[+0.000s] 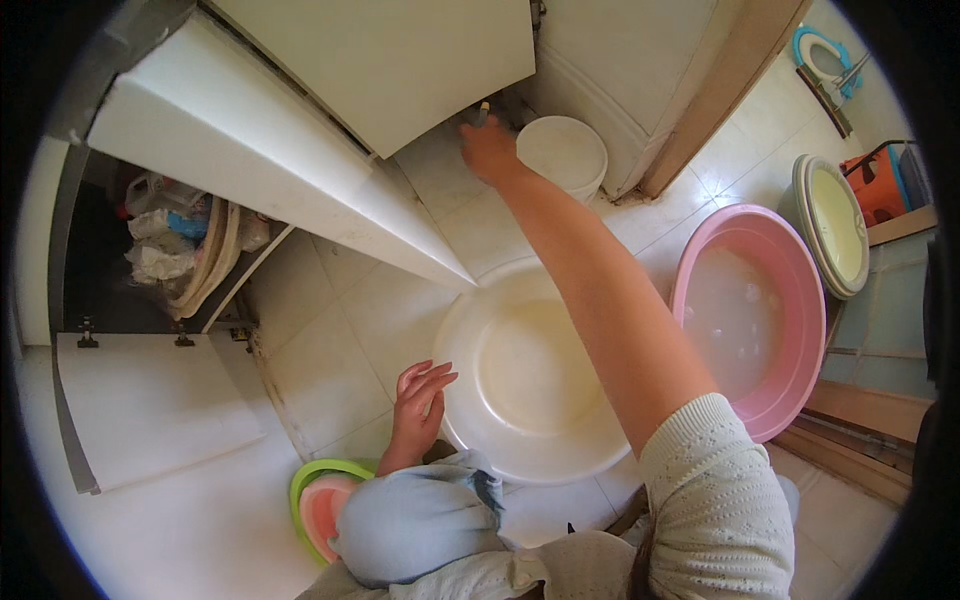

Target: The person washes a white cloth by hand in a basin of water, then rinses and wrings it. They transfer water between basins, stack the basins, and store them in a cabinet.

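My right hand [489, 150] reaches under the lower edge of a white cabinet door [405, 60], beside a round white lidded bucket [562, 152]. Its fingers are at a small object with a pale tip; whether they grip it cannot be told. My left hand [420, 409] is raised by my knee, fingers apart and holding nothing, at the left rim of a large white plastic basin [536, 367]. That basin stands on the tiled floor under my right forearm. To its right is a pink basin [806, 322] with cloudy, bubbly water inside.
Stacked pale basins [840, 225] lean beyond the pink one. Left is an open cabinet with plastic bags [161, 255] and its lowered door panel [157, 405]. A green basin [304, 480] holding a pink one is by my knee. A white panel's corner [457, 274] juts above the white basin.
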`<action>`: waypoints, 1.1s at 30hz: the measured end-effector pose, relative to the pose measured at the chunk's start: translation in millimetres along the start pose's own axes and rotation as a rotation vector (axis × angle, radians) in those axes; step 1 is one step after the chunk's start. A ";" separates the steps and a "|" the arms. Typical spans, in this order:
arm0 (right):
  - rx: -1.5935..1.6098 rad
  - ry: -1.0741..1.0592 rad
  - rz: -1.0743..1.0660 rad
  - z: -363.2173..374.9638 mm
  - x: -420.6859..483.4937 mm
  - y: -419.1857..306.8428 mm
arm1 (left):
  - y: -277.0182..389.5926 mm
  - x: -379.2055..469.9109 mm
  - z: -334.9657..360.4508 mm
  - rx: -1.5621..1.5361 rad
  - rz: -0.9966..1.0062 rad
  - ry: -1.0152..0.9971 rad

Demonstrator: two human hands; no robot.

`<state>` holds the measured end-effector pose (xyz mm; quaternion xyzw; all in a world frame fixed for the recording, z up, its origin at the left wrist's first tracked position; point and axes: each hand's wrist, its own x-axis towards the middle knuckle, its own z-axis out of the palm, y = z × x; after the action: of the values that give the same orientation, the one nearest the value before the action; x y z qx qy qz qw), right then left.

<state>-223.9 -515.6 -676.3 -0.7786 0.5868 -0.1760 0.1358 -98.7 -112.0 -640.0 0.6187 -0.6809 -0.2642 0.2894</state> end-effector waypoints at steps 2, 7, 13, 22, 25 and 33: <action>-0.080 0.004 -0.001 15.8 0.0 5.1 | 1.4 -2.3 0.3 -0.032 -0.015 0.007; -0.118 -0.080 -0.053 20.4 -7.7 3.9 | -4.4 -0.3 -2.1 -0.068 -0.044 0.066; -0.047 -0.019 -0.231 -6.8 -36.5 6.2 | -2.3 2.7 5.5 -0.122 -0.039 0.097; 0.245 0.322 -0.381 -116.5 -47.4 0.9 | -6.6 -4.4 6.3 -0.155 -0.104 0.102; 0.157 0.400 -0.308 -151.8 -45.2 18.1 | -1.9 -1.2 7.8 -0.176 -0.091 0.107; -0.033 0.540 -0.285 -153.8 -56.5 80.8 | 0.3 -3.5 9.6 -0.207 -0.047 0.133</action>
<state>-374.6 -484.2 -577.9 -0.7803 0.4892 -0.3844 -0.0640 -105.6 -108.5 -646.7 0.6175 -0.6145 -0.2983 0.3900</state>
